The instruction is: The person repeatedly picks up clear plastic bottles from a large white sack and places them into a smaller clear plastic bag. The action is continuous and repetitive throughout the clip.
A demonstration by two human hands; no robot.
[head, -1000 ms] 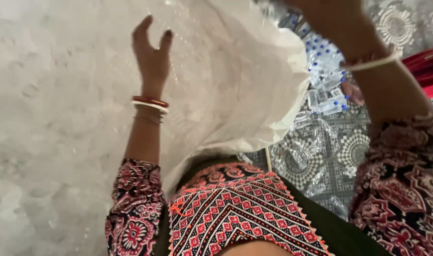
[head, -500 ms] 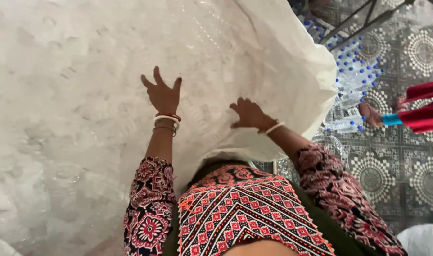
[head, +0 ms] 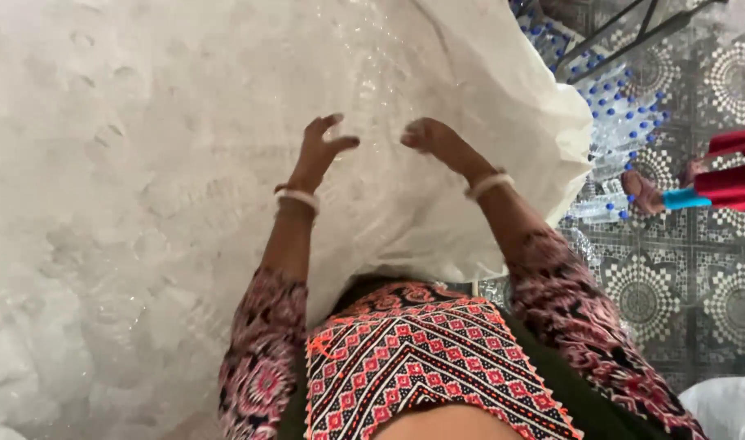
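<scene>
**A:** You're leaning over the big white sack (head: pixel 185 204) now, and it's filling nearly everything in front of you, bulging with lumpy shapes under the weave.

**B:** Your left hand (head: pixel 319 151) is hovering over the sack's upper middle, fingers spread and curled, gripping nothing. Whether it's touching the cloth, I cannot tell.

**A:** Your right hand (head: pixel 434 138) is sitting just beside it on the sack, fingers bent inward, loosely closing, nothing visibly pinched.

**B:** Past the sack's right edge, clear plastic bottles (head: pixel 625 122) with blue caps are lying heaped on the patterned tile floor (head: pixel 715 293).

**A:** Beyond those, someone's foot (head: pixel 641 191) is showing.
</scene>
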